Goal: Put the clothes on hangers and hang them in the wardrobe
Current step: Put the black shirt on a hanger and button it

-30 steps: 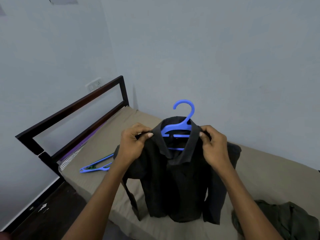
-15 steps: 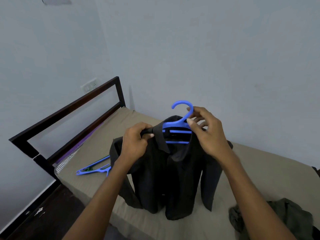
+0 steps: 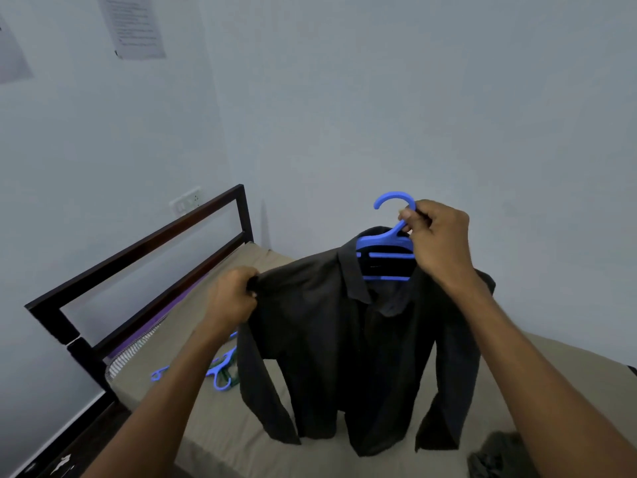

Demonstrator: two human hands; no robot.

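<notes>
While my right hand [image 3: 439,241] pinches the neck of the blue plastic hanger [image 3: 386,243] just under its hook, the black collared shirt [image 3: 344,339] hangs from it above the bed [image 3: 213,429], its hem and sleeves close over the tan sheet. My left hand [image 3: 231,298] is curled round the shirt's shoulder seam, holding that side out level. The collar sits open around the hanger's bars. On the sheet behind my left forearm lie more hangers [image 3: 220,372], blue with one green, partly hidden. A dark green garment [image 3: 496,458] is bunched at the bed's near right edge. The dark metal bed frame [image 3: 138,250] stands by the pale wall, under a switch plate [image 3: 186,201].
</notes>
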